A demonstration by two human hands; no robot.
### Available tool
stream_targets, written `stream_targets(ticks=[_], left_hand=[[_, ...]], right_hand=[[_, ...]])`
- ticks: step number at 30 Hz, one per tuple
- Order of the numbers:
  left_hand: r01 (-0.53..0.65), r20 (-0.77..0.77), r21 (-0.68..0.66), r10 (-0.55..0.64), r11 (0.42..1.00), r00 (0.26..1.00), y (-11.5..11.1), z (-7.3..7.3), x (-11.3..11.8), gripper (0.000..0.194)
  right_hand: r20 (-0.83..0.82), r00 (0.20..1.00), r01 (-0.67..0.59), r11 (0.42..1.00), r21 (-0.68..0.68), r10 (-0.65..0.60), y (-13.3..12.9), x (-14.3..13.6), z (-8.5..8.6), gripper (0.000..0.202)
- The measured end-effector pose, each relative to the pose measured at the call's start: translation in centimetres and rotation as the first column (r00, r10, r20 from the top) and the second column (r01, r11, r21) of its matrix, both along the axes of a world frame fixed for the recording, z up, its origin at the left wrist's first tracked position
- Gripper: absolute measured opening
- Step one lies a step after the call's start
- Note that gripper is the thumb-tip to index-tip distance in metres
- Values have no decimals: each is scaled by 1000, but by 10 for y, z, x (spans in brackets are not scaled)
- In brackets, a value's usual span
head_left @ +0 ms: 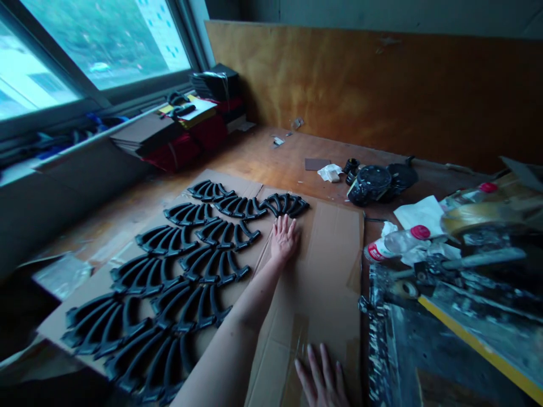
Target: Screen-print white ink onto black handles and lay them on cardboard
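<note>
Several groups of black curved pieces, shaped like handles, lie side by side in fan-like rows on a flattened cardboard sheet [335,254]. My left hand [284,240] reaches forward over the sheet, fingers stretched out, its fingertips at the near edge of the farthest right group of black curved pieces [286,203]. Whether the fingertips press on those pieces is too fine to make out. Close to the sheet's front, my right hand [322,379] is spread over the cardboard, holding nothing. The nearest left group of black curved pieces [148,359] is partly beside my left forearm.
Right of the cardboard are a plastic bottle with a red cap [403,240], a paint-smeared machine [424,339] and dark containers [373,181]. Bundled dark sheets [148,135] stand under the window at left. A wooden board [360,90] closes off the back.
</note>
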State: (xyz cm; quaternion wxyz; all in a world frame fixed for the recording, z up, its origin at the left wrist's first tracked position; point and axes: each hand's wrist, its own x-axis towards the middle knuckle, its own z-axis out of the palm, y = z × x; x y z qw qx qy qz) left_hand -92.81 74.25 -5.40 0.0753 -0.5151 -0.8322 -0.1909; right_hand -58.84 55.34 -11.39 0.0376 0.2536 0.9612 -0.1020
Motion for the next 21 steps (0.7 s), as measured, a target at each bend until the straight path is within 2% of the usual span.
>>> stream_targets(ticks=[2,4,6,9,11,13,15,18,19,21], left_hand=[[0,23,-18,0,1000,1000,-15,-1,16,56],[8,61,-47,-6,999,998,-33,-1,33,55],[19,99,-65,-12,998,995,-52,-1,52,55],[25,148,-73,-14,997,989,-82,-3,84,56],[19,194,-76,-4,997,981,-103,-4,110,56],[-3,276,-68,22,998,961,-123,-3,138,55],[-85,452,-19,85,996,888,-139,2,168,54],[-276,700,48,165,960,695,-152,17,215,54],[-323,738,64,174,944,652,-153,25,231,53],[-358,765,101,157,928,624,-149,50,263,55]], right_hand=[[86,996,-21,990,-137,33,5,-3,12,87],[143,989,3,975,-224,30,9,-7,35,97],[132,990,-3,953,-304,46,16,-8,64,80],[-51,995,-99,911,-401,86,29,10,106,51],[-202,976,-148,922,-357,79,39,40,129,41],[-316,947,-140,953,-270,50,50,82,145,40],[-373,928,-95,980,-173,24,64,133,154,47],[-357,934,-18,1000,-17,11,89,206,151,63],[-333,943,-10,1000,20,16,96,226,146,68],[-283,958,-38,998,42,48,104,256,136,74]])
